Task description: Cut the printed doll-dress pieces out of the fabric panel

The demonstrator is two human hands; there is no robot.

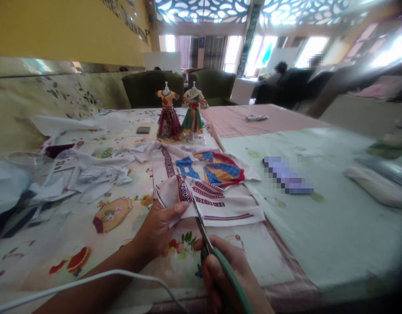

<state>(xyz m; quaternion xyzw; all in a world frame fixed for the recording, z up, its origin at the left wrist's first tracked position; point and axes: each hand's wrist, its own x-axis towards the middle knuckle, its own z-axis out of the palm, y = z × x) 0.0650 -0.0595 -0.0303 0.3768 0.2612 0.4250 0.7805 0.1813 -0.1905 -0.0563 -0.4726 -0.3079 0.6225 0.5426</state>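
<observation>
My left hand (159, 229) pinches the near left edge of a white printed fabric sheet (238, 203), thumb on top. The sheet bears blue, orange and red garment shapes and patterned bands, and it is partly lifted toward me. In my right hand (225, 257) is a pair of scissors (231, 279) with green handles. Its blades reach into the fabric beside a patterned band, just right of my left thumb. Whether the blades are fully closed is hard to see. A patterned octagonal piece (113, 213) and a small red piece (79, 260) lie left of my left arm.
Two small dress forms in colourful outfits (168, 115) (193, 114) stand behind the fabric. White scraps (99, 176) lie at the left. A white cable (122, 272) crosses in front. A blurred-out purplish object (287, 176) rests at the right. People (281, 80) sit in the background.
</observation>
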